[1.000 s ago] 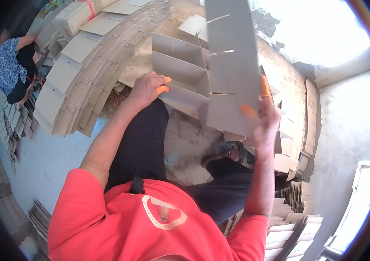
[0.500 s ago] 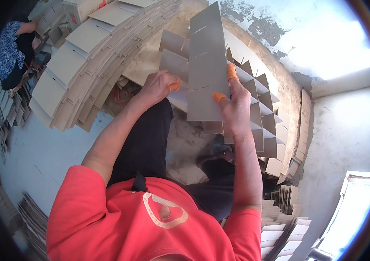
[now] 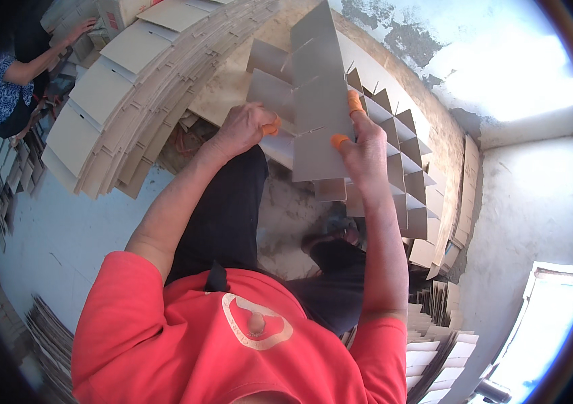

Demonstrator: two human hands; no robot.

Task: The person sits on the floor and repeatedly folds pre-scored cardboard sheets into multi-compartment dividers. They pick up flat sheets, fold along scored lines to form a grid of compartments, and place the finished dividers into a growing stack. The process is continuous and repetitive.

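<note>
My right hand [image 3: 366,145] grips the near right edge of a long grey cardboard divider sheet [image 3: 320,87] with short slits across it. Orange covers wrap its thumb and a finger. Smaller cross strips [image 3: 269,94] stick out to the left of the sheet. On that side my left hand [image 3: 246,128] is curled closed with its fingertips at a strip's lower end; an orange cover shows there too. To the right of the sheet lies an interlocked cardboard grid [image 3: 397,145] of open cells, partly hidden by the sheet and my right hand.
Tall rows of stacked cardboard pieces [image 3: 121,81] rise at the left. Another person [image 3: 13,87] in a blue patterned top reaches toward a carton [image 3: 121,13] at the far left. More flat cardboard [image 3: 438,363] is stacked at lower right, by the wall [image 3: 522,195].
The divider sheet and my right hand have shifted slightly up, while my left hand has barely moved. The other person's arm has stretched out toward the cartons.
</note>
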